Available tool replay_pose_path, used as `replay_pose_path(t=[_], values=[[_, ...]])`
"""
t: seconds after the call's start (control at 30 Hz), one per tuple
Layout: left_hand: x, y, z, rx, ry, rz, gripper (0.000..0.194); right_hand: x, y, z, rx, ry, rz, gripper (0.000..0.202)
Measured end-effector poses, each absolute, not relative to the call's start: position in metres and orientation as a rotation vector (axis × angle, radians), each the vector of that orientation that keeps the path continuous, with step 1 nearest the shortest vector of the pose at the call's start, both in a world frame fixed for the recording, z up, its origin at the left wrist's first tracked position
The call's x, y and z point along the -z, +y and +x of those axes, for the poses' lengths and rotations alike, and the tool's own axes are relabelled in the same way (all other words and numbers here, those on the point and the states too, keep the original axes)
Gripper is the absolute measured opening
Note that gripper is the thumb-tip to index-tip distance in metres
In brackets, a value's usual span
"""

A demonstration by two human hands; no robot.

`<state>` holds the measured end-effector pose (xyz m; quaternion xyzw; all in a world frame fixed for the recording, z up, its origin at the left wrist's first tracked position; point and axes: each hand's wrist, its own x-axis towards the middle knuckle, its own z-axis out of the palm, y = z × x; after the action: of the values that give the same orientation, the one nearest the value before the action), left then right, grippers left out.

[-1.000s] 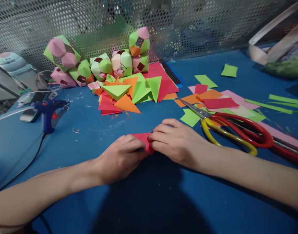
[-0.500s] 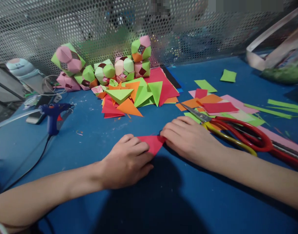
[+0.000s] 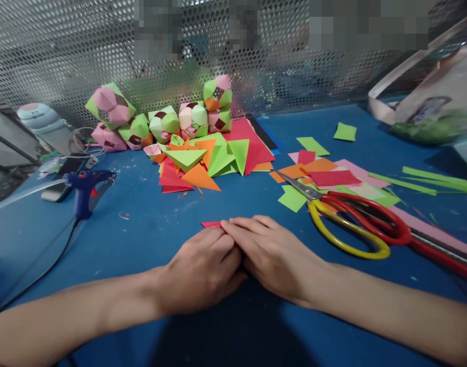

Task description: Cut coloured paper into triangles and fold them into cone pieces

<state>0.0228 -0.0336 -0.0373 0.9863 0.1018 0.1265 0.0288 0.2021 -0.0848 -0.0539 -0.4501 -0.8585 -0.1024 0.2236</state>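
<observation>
Hands Together over Red Paper at Desk Center

Clock positions are taken from the red paper (image 3: 211,224), with 12 o'clock at the far side of the desk (image 3: 141,234). The red paper is located near the middle of the desk and is mostly covered by the hands; only a narrow corner is exposed, pointed toward 9 o'clock. The left hand (image 3: 206,270) is curled at 7 o'clock. The right hand (image 3: 274,255) is placed at 4 o'clock, its fingers extended against the fingers of the left. The hands are thus together over the paper; whether it is pinched or merely pressed cannot be told, since the fingertips are hidden.

Scissors (image 3: 317,194) with one red and one yellow handle are positioned at 3 o'clock, the blades slightly parted. Cut paper pieces (image 3: 335,178) are scattered at 2 o'clock, partly overlapped by the blades. A blue glue gun (image 3: 82,196) is located between 9 and 10 o'clock. Folded paper pieces (image 3: 201,176) are heaped near 12 o'clock. Beyond them, folded-paper balls (image 3: 166,122) are arranged from 10 to 12 o'clock, some of them stacked, before a perforated panel (image 3: 84,56).
</observation>
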Motion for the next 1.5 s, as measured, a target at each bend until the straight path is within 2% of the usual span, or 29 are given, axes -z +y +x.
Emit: replay_pose_path(t=[0.2,0.3,0.43,0.6,0.73,0.97,1.17,1.33,1.37,1.5], values=[[0.032,-0.036,0.022,-0.270,0.360,3.057,0.028,0.049,-0.097,0.216,0.697,-2.441,-1.455,0.035],[0.031,-0.036,0.021,-0.194,0.455,3.033,0.030,0.040,-0.101,0.221,0.797,-2.476,-1.540,0.031],[0.033,-0.034,0.022,-0.157,0.498,3.032,0.038,0.040,-0.100,0.212,0.776,-2.350,-1.628,0.033],[0.035,-0.033,0.027,-0.170,0.419,3.075,0.046,0.060,-0.095,0.200,0.581,-2.388,-1.387,0.040],[0.034,-0.039,0.025,-0.191,0.543,3.238,0.054,0.064,-0.096,0.200,0.607,-2.408,-1.427,0.040],[0.034,-0.047,0.014,-0.206,0.796,3.432,0.049,0.058,-0.101,0.201,0.788,-2.351,-1.591,0.040],[0.026,-0.032,0.013,-0.212,0.839,3.333,0.041,0.053,-0.101,0.202,0.755,-2.335,-1.618,0.046],[0.026,-0.012,0.016,-0.390,0.759,3.095,0.054,0.050,-0.097,0.208,0.651,-2.303,-1.596,0.052],[0.028,-0.008,0.017,-0.418,0.730,3.060,0.052,0.051,-0.096,0.210,0.626,-2.299,-1.574,0.054],[0.036,0.000,0.023,-0.466,0.588,2.883,0.014,0.056,-0.089,0.215,0.406,-2.260,-1.497,0.067]])
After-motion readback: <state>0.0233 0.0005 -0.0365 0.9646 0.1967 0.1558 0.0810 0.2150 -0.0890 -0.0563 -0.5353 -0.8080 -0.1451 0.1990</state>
